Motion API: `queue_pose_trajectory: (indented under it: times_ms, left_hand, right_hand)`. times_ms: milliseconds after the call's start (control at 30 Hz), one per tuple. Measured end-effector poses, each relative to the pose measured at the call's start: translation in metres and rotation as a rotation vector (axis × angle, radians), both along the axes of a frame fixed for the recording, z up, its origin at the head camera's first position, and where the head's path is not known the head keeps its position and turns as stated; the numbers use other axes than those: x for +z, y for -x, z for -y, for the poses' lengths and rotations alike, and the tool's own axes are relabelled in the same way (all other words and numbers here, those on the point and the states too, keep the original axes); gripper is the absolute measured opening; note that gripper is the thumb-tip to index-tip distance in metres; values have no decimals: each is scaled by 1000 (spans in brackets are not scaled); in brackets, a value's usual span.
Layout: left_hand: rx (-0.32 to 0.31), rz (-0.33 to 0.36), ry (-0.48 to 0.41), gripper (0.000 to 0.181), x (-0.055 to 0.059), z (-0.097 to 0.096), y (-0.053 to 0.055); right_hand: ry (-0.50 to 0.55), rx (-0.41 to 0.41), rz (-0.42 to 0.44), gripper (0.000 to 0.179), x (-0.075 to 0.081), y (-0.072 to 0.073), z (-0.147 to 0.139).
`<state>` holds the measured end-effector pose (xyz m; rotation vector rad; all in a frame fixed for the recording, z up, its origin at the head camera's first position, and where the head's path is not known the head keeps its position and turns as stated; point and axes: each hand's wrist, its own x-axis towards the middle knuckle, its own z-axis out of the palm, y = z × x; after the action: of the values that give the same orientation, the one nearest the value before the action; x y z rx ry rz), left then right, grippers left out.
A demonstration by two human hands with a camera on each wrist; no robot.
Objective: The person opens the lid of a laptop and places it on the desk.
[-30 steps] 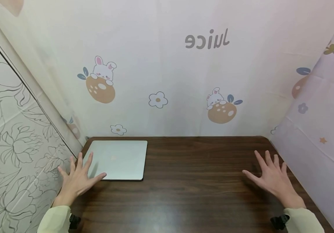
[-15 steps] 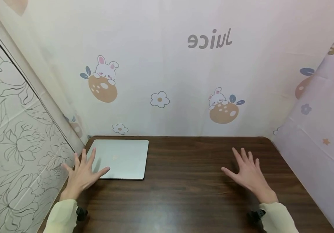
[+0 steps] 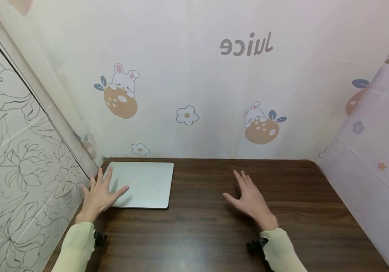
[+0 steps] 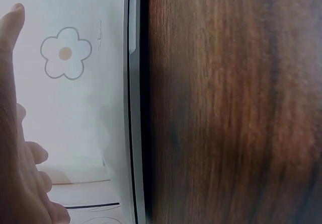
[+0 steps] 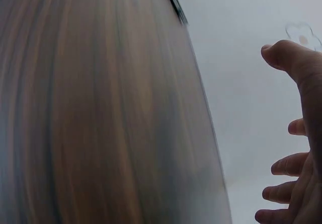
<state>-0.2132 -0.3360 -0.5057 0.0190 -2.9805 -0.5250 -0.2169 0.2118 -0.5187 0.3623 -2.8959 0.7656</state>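
Observation:
A closed silver laptop (image 3: 146, 185) lies flat at the back left of the dark wooden table. Over its left edge hovers my left hand (image 3: 100, 196), fingers spread and thumb pointing right across the lid. In the left wrist view the laptop's thin side edge (image 4: 135, 93) runs upright beside that hand, with a gap between them. My right hand (image 3: 251, 198) hangs above the table to the right of the laptop, fingers extended, holding nothing. The right wrist view shows its thumb (image 5: 287, 55) apart from the fingers, and a dark corner of the laptop (image 5: 176, 2) at the top.
The brown wood-grain table (image 3: 197, 234) spreads out in front. A pale curtain (image 3: 194, 68) with rabbit and flower prints stands behind its back edge. More patterned cloth closes in the left side (image 3: 21, 162) and the right side (image 3: 377, 151). Black straps sit on both wrists.
My right hand has swept left from the table's right side toward the laptop. The left hand has shifted slightly right and forward. The laptop stays in place; the view has turned a little.

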Motion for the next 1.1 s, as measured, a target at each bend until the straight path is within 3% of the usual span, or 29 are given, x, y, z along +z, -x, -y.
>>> queue_pose_trajectory:
  times_ms: [233, 633, 833, 933, 1100]
  left_hand:
    - [9, 25, -1, 112, -3, 2, 9]
    - [51, 86, -30, 115, -21, 16, 18]
    - [70, 110, -57, 114, -29, 28, 22]
    - [73, 123, -71, 115, -31, 30, 25]
    - [73, 144, -72, 114, -35, 27, 31]
  right_hand:
    - [72, 61, 4, 97, -5, 2, 53]
    - [164, 202, 100, 93, -7, 10, 137]
    - [225, 245, 217, 94, -11, 10, 176]
    - [216, 257, 249, 96, -16, 10, 191]
    - [194, 271, 235, 97, -22, 10, 210]
